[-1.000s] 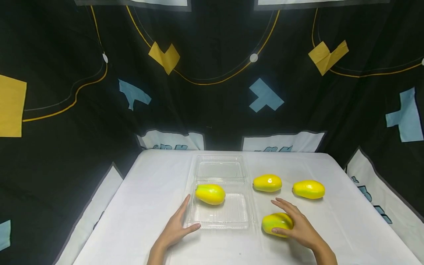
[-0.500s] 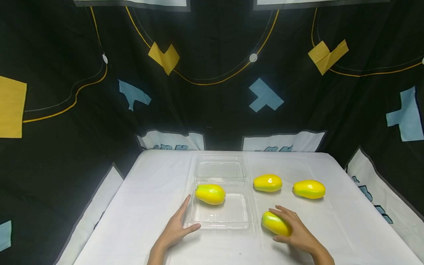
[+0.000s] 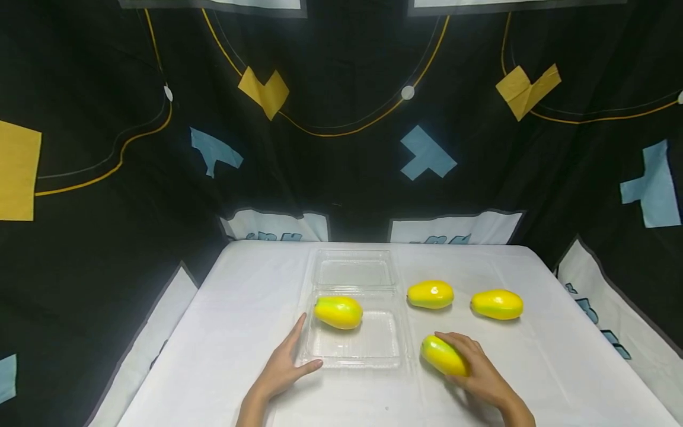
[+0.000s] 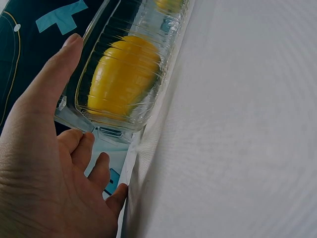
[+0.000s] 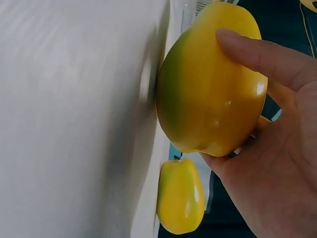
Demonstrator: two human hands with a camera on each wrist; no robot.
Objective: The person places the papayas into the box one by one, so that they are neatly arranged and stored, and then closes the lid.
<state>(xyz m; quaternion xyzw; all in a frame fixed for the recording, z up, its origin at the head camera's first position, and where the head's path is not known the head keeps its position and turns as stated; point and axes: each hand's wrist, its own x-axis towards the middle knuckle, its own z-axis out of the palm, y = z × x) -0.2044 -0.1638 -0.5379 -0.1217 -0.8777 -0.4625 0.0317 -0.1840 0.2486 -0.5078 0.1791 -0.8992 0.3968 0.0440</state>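
Note:
My right hand [image 3: 480, 373] grips a glossy yellow papaya [image 3: 441, 354] with a green streak, at the front right of the container. In the right wrist view the thumb lies across this papaya [image 5: 213, 89], the fingers behind it mostly hidden. A clear hinged plastic container [image 3: 379, 338] lies with its lid folded back, and one papaya [image 3: 338, 312] sits in the left of its base. My left hand [image 3: 280, 367] is at the container's left front corner, thumb and fingers spread. In the left wrist view the hand [image 4: 64, 163] holds nothing.
Two more papayas, one nearer the container [image 3: 430, 295] and one farther right [image 3: 497, 305], lie behind my right hand. Everything rests on a white-covered table [image 3: 240, 302]. A dark patterned cloth [image 3: 331, 172] hangs behind the table.
My right hand has closed round the front papaya, which has turned so that its far end tilts leftward. The left hand and the container have stayed in place.

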